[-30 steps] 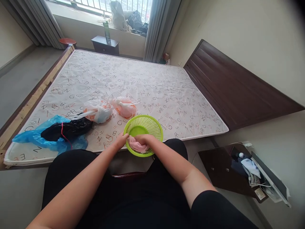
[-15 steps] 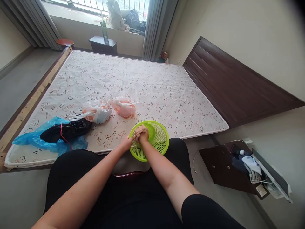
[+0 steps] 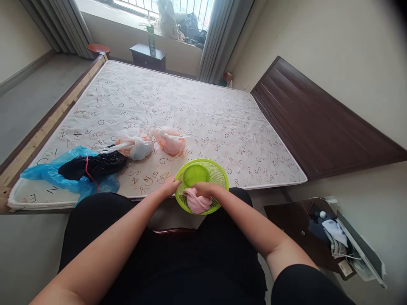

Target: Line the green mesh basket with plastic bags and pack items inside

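A lime-green plastic basket [image 3: 219, 178] with mesh sides and a solid round base sits tilted toward me at my lap, by the mattress edge. My left hand [image 3: 171, 187] grips its left rim, fingers partly hidden. Inside the basket my right hand [image 3: 203, 189] is closed on a pink cloth [image 3: 197, 202], pressing it against the near wall. Some fingers of the right hand are hidden by the cloth.
On the patterned mattress [image 3: 216, 114] lie a white plastic bag [image 3: 136, 144], a pinkish plastic bag [image 3: 171, 142] and a black bag [image 3: 104, 164] on a blue bag [image 3: 57, 169]. A dark bedside cabinet [image 3: 286, 228] stands at my right.
My right hand has moved the pink cloth from the left side of the basket to its near wall. The left hand stays at the left rim. The view has shifted slightly.
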Demonstrator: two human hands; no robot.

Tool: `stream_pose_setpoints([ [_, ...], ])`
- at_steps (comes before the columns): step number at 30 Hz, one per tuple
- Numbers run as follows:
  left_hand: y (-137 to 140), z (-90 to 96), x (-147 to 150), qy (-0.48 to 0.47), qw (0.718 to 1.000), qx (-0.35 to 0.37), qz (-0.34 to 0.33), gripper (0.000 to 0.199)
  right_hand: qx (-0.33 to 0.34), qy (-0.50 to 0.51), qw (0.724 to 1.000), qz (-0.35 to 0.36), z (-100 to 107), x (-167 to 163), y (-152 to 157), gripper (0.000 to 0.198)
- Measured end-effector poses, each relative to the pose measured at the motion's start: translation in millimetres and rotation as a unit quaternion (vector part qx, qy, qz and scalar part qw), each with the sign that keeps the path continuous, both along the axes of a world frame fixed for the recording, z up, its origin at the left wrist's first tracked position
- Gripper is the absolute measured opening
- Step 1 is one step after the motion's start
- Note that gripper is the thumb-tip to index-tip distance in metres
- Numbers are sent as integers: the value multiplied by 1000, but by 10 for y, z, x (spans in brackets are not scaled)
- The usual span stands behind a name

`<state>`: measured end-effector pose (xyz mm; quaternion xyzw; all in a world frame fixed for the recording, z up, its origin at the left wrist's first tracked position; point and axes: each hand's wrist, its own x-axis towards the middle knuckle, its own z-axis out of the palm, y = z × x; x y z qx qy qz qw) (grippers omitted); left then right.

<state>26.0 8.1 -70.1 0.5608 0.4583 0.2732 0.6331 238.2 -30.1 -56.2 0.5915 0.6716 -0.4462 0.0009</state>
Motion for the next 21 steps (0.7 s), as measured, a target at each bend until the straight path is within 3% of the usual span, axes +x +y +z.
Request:
stream_pose_setpoints([
  [2,-63,33,49,3,1000,-9,-19,21,38,-85,995,25,27,141,40,20],
  [5,-164,68,116,-14,1000,-4,-27,30,105,-70,992,30,60,263,138,10],
  [10,-258,86,161,-32,998,-44,-15,36,229,-58,952,196,-30,340,284,38],
  [12,-261,72,173,-20,997,-69,-9,35,237,-83,944,214,-153,366,279,42],
  [14,-246,41,188,-17,997,-68,-6,35,224,-106,953,174,-294,383,247,45],
  [17,-205,-22,212,-29,998,-55,-8,37,161,-112,981,-10,-462,350,208,50],
  [19,-180,-46,222,-43,998,-51,-3,41,121,-99,981,-115,-518,284,215,48],
  [21,-166,-35,225,-63,997,-46,-6,42,105,-83,977,-165,-526,212,253,37],
])
